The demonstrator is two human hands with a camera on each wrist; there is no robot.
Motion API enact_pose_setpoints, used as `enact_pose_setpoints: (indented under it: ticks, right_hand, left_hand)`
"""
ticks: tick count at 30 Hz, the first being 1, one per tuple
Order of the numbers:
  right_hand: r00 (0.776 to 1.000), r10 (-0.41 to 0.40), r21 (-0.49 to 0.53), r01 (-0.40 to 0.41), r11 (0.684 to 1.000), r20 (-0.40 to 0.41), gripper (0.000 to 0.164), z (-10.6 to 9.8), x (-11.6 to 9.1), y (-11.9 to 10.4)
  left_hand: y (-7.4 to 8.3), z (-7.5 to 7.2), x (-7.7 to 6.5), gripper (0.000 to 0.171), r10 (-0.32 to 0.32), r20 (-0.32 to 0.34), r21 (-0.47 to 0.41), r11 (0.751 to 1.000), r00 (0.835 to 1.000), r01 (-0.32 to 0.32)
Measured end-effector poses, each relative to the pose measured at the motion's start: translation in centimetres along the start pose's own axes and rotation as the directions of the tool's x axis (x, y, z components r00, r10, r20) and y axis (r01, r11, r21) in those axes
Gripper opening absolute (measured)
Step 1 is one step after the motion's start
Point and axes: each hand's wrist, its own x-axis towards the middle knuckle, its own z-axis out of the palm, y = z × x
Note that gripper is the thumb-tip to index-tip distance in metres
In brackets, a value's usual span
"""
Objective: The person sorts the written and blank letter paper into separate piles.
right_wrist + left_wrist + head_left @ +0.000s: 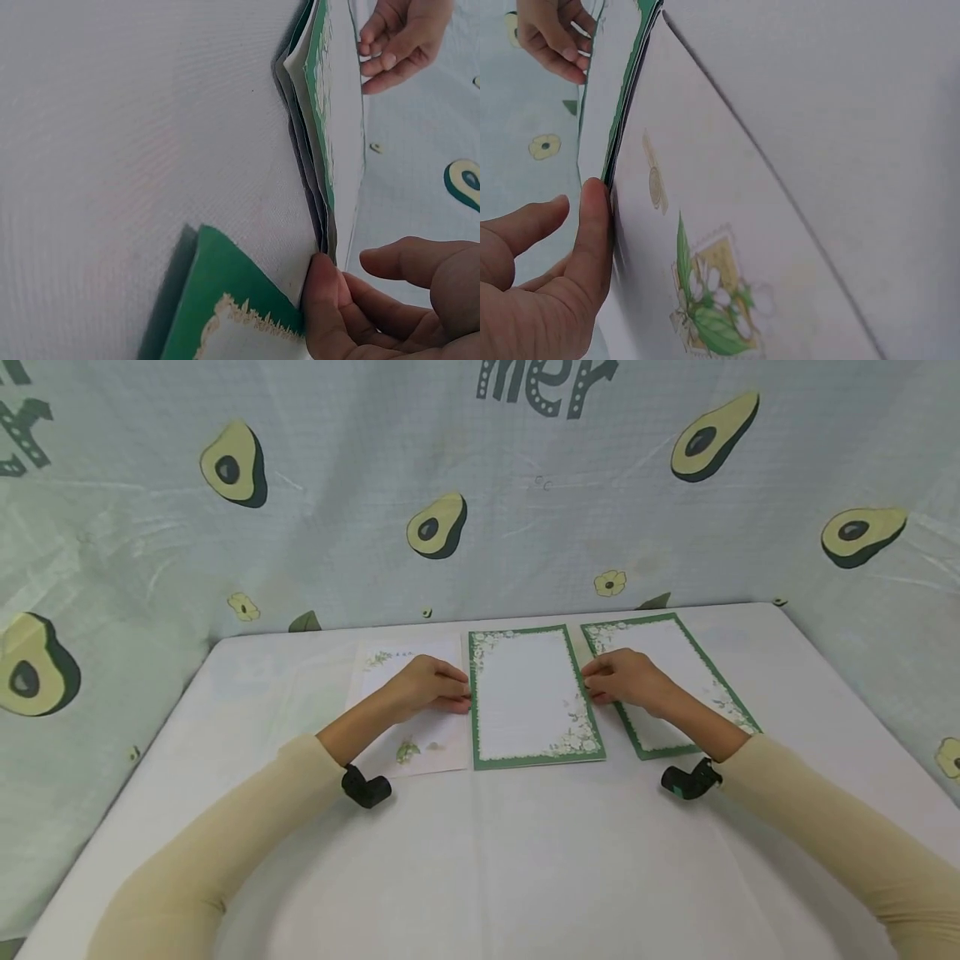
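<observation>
A stack of green-bordered paper sheets (528, 693), printed with white flowers, lies in the middle of the table between both hands. Fingertips of my left hand (433, 685) touch its left edge, while my right hand (624, 678) touches the right edge. In the left wrist view, a digit of the left hand (551, 292) rests against the sheets' side, with the neighbouring finger held off. The right wrist view has the right hand (397, 300) at the edge of the layered sheets (311, 112), which are slightly fanned apart.
Pale sheets with a plant print (420, 760) lie at left, partly under my left forearm. Tilted at right, another green-bordered sheet (697, 668) is partly covered by my right hand. The white table (480, 860) backs onto an avocado-print cloth (337, 527).
</observation>
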Motion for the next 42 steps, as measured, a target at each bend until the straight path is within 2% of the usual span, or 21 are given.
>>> enact_pose_setpoints:
  ticks: [5,10,20,27,32,42]
  right_hand:
    - [1.000,-0.001,-0.013,0.001,1.000,0.002,0.041,0.0,0.0,0.0]
    - [1.000,-0.008,-0.031,0.008,1.000,-0.012,0.040,0.0,-0.1,0.0]
    - [0.991,-0.109,-0.020,0.108,0.994,-0.083,0.035,0.0,-0.7,-0.3]
    - [0.988,-0.107,0.111,0.120,0.987,-0.115,0.036,0.4,-0.5,-0.4]
    - [0.982,-0.120,0.113,0.137,0.984,-0.148,0.035,0.6,-0.4,-0.2]
    - [0.970,-0.150,0.157,0.182,0.971,-0.193,0.034,0.3,-0.9,0.3]
  left_hand:
    - [-0.2,0.2,0.7,0.035,-0.017,-0.003,-0.046,0.999,1.000,0.016]
    - [-0.1,0.3,0.7,0.035,-0.002,-0.022,-0.045,0.999,1.000,0.001]
    - [-0.2,0.5,0.4,0.037,0.078,-0.031,-0.087,0.993,0.996,-0.081]
    - [0.1,1.5,0.6,0.034,0.106,-0.107,-0.093,0.989,0.989,-0.116]
    - [0.0,2.1,1.0,0.032,0.106,-0.145,-0.137,0.983,0.984,-0.126]
    - [-0.5,2.3,1.6,0.030,0.109,-0.224,-0.212,0.964,0.969,-0.158]
